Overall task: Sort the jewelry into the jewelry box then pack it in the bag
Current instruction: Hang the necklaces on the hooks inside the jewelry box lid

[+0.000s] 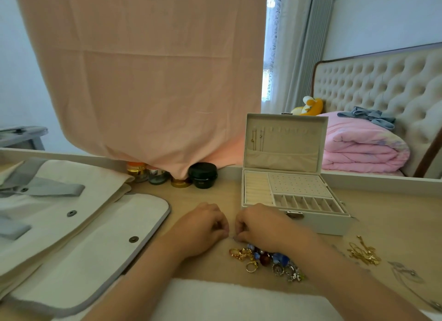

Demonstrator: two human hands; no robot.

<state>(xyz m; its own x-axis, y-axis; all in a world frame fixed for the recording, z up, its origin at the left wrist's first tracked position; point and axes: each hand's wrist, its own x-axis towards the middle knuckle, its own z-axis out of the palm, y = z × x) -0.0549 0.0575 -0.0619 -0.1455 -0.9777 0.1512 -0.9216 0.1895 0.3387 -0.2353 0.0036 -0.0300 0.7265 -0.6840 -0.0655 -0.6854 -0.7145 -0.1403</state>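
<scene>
Fingers of the right hand (260, 225) were curled, pinching a small grey piece (234, 237); whether the left hand (203, 222) held it too could not be told. The open jewelry box (323, 225) stood just far-right, nearer the right hand.

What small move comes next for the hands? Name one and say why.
Probably carry the small piece, which both the left hand and right hand seem to pinch, to the open jewelry box: its tray compartments look empty, and the jewelry pile lies unsorted on the table.
</scene>
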